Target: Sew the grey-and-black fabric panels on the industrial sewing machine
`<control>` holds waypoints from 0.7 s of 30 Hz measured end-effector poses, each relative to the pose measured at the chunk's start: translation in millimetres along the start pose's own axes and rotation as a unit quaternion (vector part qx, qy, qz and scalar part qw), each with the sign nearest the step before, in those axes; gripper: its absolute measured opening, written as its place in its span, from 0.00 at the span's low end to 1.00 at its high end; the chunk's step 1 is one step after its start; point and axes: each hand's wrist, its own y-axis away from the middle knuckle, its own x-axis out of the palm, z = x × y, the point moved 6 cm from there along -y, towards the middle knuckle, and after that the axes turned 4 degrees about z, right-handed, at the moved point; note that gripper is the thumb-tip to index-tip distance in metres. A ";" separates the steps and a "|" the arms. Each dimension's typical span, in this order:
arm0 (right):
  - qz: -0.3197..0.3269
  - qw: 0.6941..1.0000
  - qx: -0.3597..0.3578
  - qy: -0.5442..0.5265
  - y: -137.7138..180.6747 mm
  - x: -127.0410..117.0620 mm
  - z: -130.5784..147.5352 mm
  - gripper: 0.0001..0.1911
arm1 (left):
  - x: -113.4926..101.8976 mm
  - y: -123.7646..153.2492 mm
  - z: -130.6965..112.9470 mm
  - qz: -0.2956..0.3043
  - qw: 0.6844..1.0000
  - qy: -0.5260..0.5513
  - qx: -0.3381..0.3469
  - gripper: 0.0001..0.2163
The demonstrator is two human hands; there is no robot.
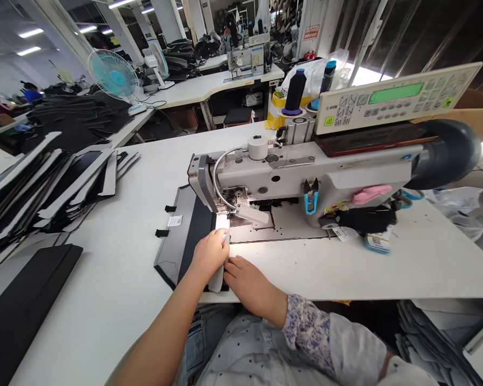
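My left hand [211, 253] pinches a white fabric strip [221, 222] close to the presser foot of an industrial sewing machine [301, 166]. The strip's lower end [216, 281] hangs out below that hand. My right hand [245, 281] lies flat beside the strip, its fingers against the strip's edge. Under both hands lies a dark panel with a grey border [181, 233], partly hidden by them and by the machine head. The needle area is mostly hidden behind the machine's front parts.
Stacked black panels [44, 187] lie on the white table [104, 300] to my left, with a flat black panel [24, 305] nearer me. Blue snips [310, 197], a black fabric scrap [366, 220] and tags [378, 241] sit right of the needle. Thread cones [295, 91] stand behind the machine.
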 end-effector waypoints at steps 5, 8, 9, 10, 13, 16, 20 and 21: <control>-0.007 1.000 -0.001 0.014 3.4 -0.5 4.6 0.06 | -3.8 -3.4 -2.4 0.007 1.000 -0.010 0.004 0.19; -0.008 1.000 0.013 0.026 -2.9 -1.7 -3.0 0.07 | -6.0 -7.4 -2.7 0.016 1.000 -0.013 0.006 0.18; -0.006 0.999 0.017 0.030 -5.5 -1.8 -6.1 0.07 | -6.4 -8.2 -2.1 0.021 1.000 -0.011 0.004 0.18; -0.003 0.999 0.020 0.032 -8.1 -1.5 -9.3 0.07 | -6.7 -8.9 -1.2 0.026 1.000 -0.007 0.004 0.18; 0.007 0.999 0.029 0.037 -15.2 0.7 -18.6 0.07 | -7.3 -12.1 2.0 0.036 0.999 0.012 0.003 0.18; 0.013 0.998 0.036 0.040 -22.4 3.6 -27.3 0.08 | -8.0 -19.3 4.7 0.045 0.998 0.032 0.002 0.17; 0.003 0.998 0.054 0.026 -32.2 4.3 -38.6 0.10 | -10.5 -31.5 7.1 0.068 0.995 0.068 -0.006 0.18; -0.001 0.998 0.057 0.020 -33.6 4.0 -40.7 0.11 | -11.5 -33.0 7.3 0.070 0.995 0.076 -0.005 0.18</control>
